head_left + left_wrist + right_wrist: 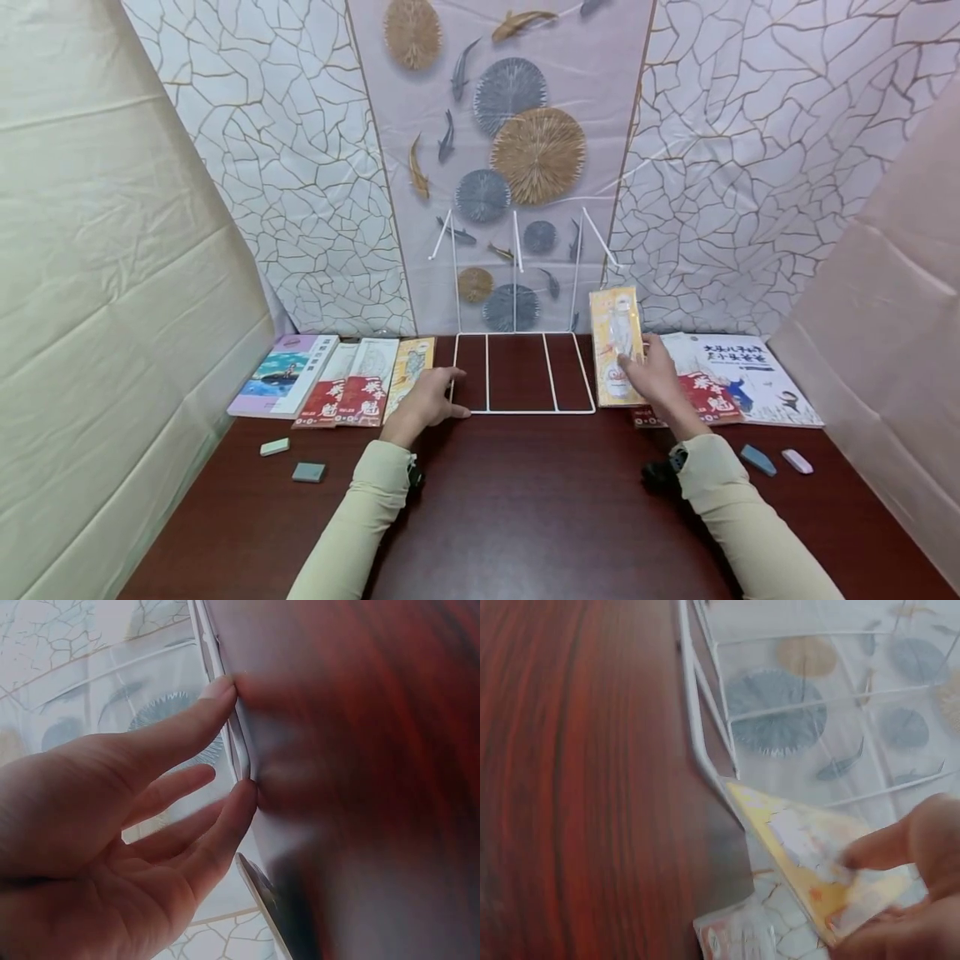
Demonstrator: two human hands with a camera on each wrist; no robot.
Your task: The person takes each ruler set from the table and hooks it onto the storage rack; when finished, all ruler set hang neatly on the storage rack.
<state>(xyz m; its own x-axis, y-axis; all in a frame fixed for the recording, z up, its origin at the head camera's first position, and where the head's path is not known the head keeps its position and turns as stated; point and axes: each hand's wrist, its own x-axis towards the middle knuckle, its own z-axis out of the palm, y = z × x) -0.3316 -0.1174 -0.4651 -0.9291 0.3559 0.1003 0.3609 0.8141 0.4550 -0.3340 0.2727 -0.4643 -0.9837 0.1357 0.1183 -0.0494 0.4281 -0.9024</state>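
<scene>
A white wire rack (517,412) with three slots stands on the dark table against the back curtain. My left hand (429,398) rests thumb and fingertip on the rack's front left corner, the two tips set apart along the wire in the left wrist view. Between thumb and fingers, my right hand (652,373) pinches a thin yellow packet (606,342) in shiny clear wrap. The packet is held up at the rack's right side; in the right wrist view its lower corner is at the rack's front corner. The fingers behind it are partly hidden.
To the left lie a purple-and-blue book (281,375), red-and-white packets (365,392) and another yellow packet (408,371). To the right are more red-and-white packets (708,400) and a white book (757,379). Small erasers (308,472) lie nearer the front on both sides.
</scene>
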